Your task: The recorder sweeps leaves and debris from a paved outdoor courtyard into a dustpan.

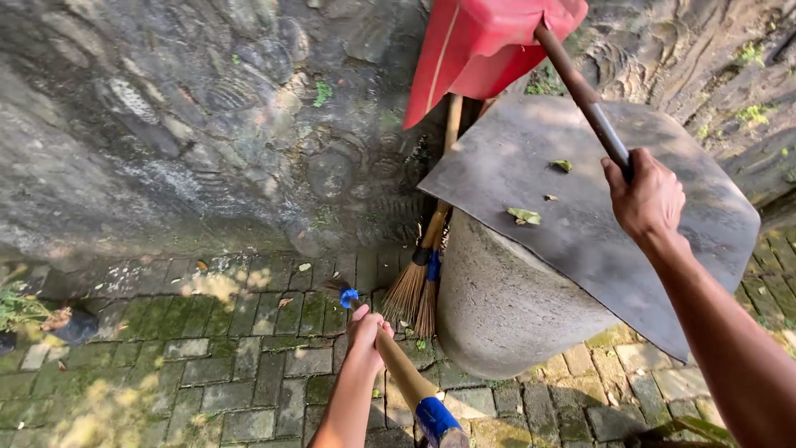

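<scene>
The round grey concrete bin [497,307] looks rough, and its flat dark metal lid [580,224] matt and dusty. The red plastic dustpan [477,50] is smooth and faintly glossy, while the mossy brick paving [207,365] is coarse.

1 head view, steeply downward, close over both hands, toward paving [249,357] and rock wall [207,124].

A person's right hand [647,199] grips the dark handle [580,91] of a red dustpan [481,50], raised over a flat grey lid [580,216] strewn with leaves atop a concrete drum [506,307]. The left hand [366,332] holds a wooden broom handle [406,377] with blue bands above a mossy brick pavement [207,357]. Two brooms [419,286] lean against the stone wall [207,124].
</scene>
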